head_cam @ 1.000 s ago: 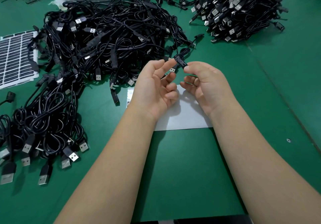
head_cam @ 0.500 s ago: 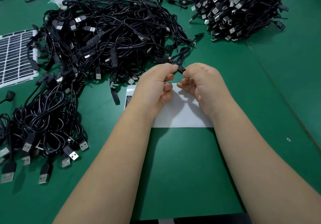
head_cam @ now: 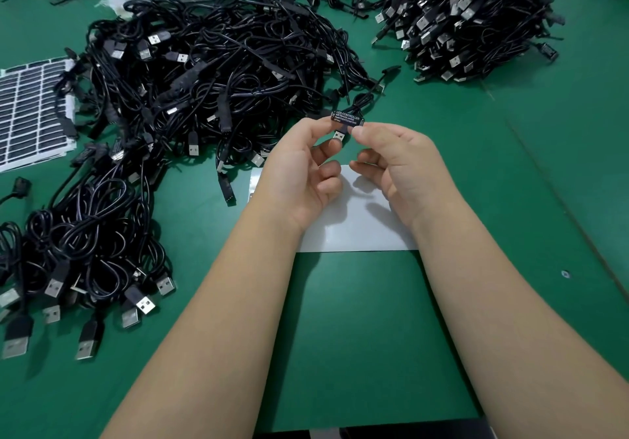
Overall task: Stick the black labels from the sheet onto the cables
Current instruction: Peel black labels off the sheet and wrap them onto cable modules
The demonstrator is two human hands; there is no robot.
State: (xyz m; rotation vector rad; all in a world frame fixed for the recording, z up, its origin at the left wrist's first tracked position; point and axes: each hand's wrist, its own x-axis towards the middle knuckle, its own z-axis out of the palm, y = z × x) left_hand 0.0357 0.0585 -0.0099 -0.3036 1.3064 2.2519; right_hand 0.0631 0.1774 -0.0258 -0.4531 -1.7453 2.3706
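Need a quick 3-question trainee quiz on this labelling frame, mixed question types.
1. True or false: the black label carries white print.
2. Which hands pinch the label? A) left hand only B) right hand only C) both
3. Fill in: the USB plug hangs just ____ the label.

Key: 1 true; 2 C; 3 below

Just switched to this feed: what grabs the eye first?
Both hands, left hand and right hand, pinch a black label on a cable at centre. A tangled cable heap fills the upper left, a second pile the upper right. A white sheet lies under the wrists.
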